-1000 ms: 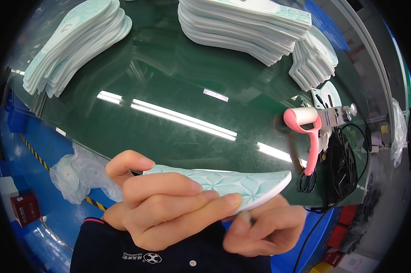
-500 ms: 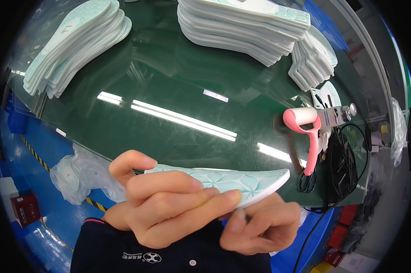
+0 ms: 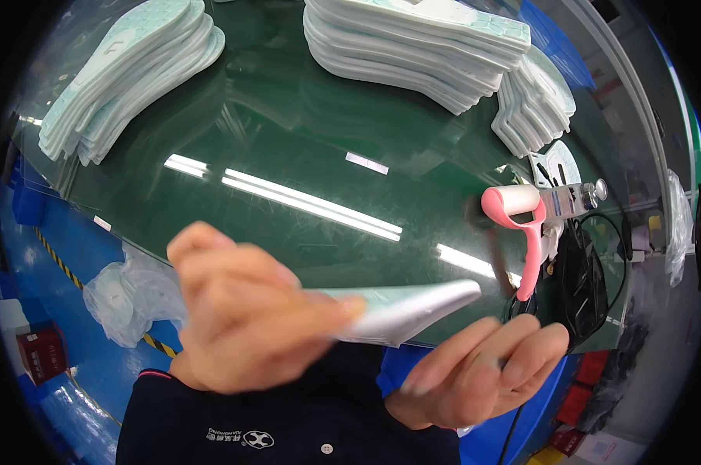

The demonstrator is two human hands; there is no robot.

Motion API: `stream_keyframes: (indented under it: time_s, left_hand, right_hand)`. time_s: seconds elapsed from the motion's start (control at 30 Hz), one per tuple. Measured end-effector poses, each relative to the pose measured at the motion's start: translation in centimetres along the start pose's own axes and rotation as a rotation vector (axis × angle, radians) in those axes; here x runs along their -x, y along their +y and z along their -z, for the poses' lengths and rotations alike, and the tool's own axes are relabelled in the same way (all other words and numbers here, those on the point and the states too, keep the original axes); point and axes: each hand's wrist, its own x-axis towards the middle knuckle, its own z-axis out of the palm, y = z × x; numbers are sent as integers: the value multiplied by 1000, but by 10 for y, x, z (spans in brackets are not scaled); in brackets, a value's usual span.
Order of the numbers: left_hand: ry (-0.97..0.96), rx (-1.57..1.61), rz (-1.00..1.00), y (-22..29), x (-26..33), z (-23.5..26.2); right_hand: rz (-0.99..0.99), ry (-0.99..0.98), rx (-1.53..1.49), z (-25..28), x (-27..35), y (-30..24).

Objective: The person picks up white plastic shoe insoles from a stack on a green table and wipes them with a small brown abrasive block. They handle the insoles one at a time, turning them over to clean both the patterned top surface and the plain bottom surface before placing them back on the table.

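Note:
My left hand (image 3: 242, 318), smeared by motion, is closed on the near end of a curved white panel (image 3: 412, 310) with a pale green pattern on its upper face. The panel is tilted, its free end pointing right above the table's near edge. To the right of the panel and apart from it, my right hand (image 3: 482, 372) has its fingers curled in. A small dark bit shows between those fingers, too little of it to name.
Stacks of similar white panels stand at the far left (image 3: 133, 77), far middle (image 3: 412, 54) and far right (image 3: 533, 105) of the green table (image 3: 288, 139). On the right lie a pink-handled lint roller (image 3: 530, 240), a clear bottle (image 3: 571, 199) and a black pouch (image 3: 583, 287).
My right hand has moved away from the panel, to the right. My left hand has turned the panel, so its white edge and underside show more.

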Motion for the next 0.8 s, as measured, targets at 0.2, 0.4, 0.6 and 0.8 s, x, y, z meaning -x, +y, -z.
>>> stream_keyframes:
  time_s: [0.2, 0.4, 0.6, 0.8]
  left_hand:
    - [153, -4, 187, -14, 11, 0]
    - [160, -6, 182, -14, 9, 5]
    - [97, -17, 168, -7, 0, 9]
    - [138, -72, -2, -3, 1, 8]
  right_hand:
    - [-475, -143, -440, -2, -8, -9]
    - [-464, -260, -378, 2, -8, -1]
    - [-380, -212, -394, 4, 0, 3]
    - [-318, -85, -350, -8, 4, 1]
